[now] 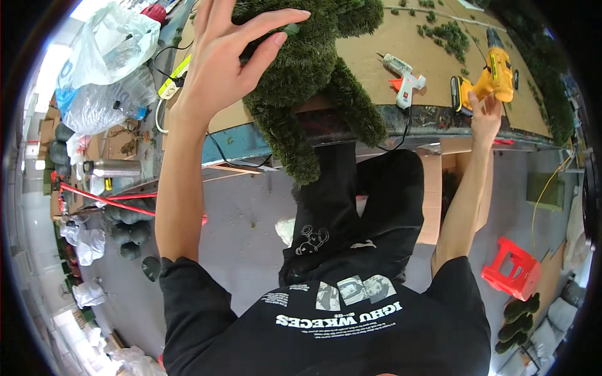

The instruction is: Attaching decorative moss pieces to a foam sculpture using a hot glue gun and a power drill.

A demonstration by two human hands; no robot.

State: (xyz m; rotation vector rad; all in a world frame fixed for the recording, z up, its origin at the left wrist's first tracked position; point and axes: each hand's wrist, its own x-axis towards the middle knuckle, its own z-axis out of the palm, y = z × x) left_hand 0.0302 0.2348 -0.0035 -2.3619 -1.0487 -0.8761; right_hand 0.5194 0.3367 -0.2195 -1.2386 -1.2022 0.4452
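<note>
A green figure covered in artificial grass [301,69], with two legs hanging over the table's edge, lies on the table in front of me. My left hand [226,59] is at its left side, fingers spread and thumb apart from the forefinger; the upper fingertips run out of view. At the right, my right hand [486,119] has its fingers about the handle of a yellow cordless drill [500,74]. The drill's chuck points away from me and its black battery is to the left. Between the figure and the drill lies a white hot glue gun [406,84] with its cord running off the edge.
Brown cardboard [370,47] covers the tabletop, with loose green tufts [448,37] on it. Plastic bags [113,50], a power strip [174,78] and a steel flask [113,168] are at the left. A red plastic stool [513,269] is on the floor at the right.
</note>
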